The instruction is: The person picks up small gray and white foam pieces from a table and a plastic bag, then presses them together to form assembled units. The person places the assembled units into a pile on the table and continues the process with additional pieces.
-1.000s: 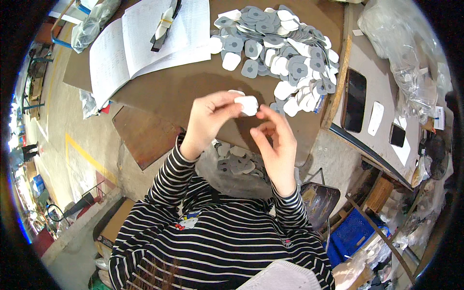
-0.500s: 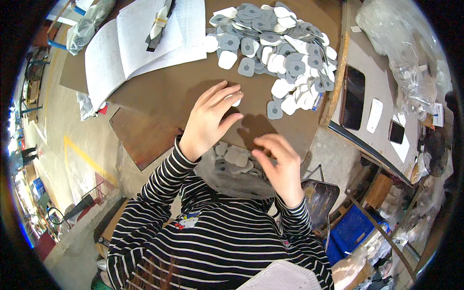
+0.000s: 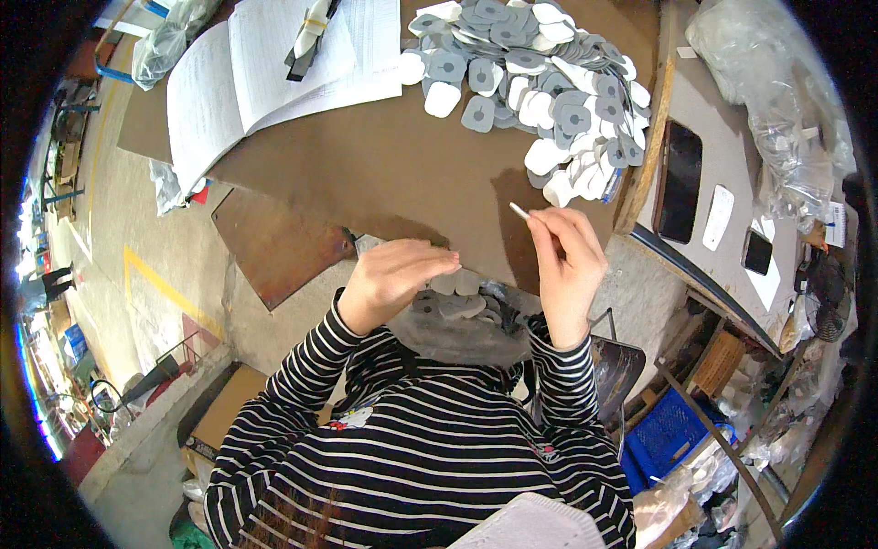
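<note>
My right hand (image 3: 569,261) pinches a thin pad (image 3: 519,210) between thumb and fingertips, close to the near edge of the brown table; the pad shows edge-on as a white strip. Lower and to the left, my left hand (image 3: 395,276) is stretched out flat over a clear plastic bag (image 3: 457,340) at my lap. Its thumb is hidden. Grey pads (image 3: 450,306) lie inside the bag, some right under the left fingertips. Beyond my hands, a heap of rounded grey and white pads (image 3: 526,64) covers the table's far right, many with a dark mark in the middle.
An open notebook (image 3: 206,101) lies at the far left, with a banded black-and-white bundle (image 3: 309,38) on it. A wooden ledge (image 3: 654,137) borders the table's right side. Past it are a large dark phone (image 3: 679,183), a smaller one (image 3: 757,252) and plastic wrap (image 3: 777,101).
My left hand came down from the table to the bag, and the white piece at its fingers no longer shows. My right hand moved up and right and took a pad from the heap's near edge.
</note>
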Action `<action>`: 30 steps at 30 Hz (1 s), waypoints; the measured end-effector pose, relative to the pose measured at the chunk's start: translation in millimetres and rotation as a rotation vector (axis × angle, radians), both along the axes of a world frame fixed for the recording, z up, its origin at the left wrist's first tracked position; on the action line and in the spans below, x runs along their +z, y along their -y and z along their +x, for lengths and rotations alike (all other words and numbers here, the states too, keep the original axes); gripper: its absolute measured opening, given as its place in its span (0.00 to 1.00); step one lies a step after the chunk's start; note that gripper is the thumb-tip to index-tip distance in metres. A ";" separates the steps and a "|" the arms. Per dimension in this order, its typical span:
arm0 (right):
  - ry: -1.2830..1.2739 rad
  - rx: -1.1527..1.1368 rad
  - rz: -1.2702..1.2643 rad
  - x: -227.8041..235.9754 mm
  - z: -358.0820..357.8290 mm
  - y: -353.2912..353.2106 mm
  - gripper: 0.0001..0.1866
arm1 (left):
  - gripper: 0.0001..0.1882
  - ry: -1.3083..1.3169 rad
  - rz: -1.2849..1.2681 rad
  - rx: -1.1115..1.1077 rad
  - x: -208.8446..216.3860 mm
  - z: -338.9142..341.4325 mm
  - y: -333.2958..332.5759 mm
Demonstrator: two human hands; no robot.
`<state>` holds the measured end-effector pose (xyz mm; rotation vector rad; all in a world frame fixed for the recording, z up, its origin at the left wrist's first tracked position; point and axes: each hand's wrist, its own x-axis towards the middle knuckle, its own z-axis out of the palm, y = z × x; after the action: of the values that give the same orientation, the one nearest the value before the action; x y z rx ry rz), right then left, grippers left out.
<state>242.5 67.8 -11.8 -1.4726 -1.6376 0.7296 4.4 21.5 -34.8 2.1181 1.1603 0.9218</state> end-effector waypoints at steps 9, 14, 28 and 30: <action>-0.010 0.305 -0.249 28.6 4.1 31.0 0.12 | 0.16 0.035 -0.355 -0.036 36.2 -14.5 -4.6; 0.105 0.153 -0.102 41.2 3.3 2.1 0.11 | 0.16 0.022 -0.029 0.250 32.3 -9.6 -83.5; 0.023 0.251 -0.133 23.5 7.6 7.0 0.09 | 0.06 -0.563 0.449 0.331 -7.2 30.7 -228.7; 0.082 0.268 -0.110 21.6 11.1 5.0 0.09 | 0.05 -0.522 0.546 0.365 -8.7 30.8 -230.8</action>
<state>253.6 62.8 9.8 -1.3885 -1.9082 0.9301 35.2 252.3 -43.5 2.7518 1.7557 0.9473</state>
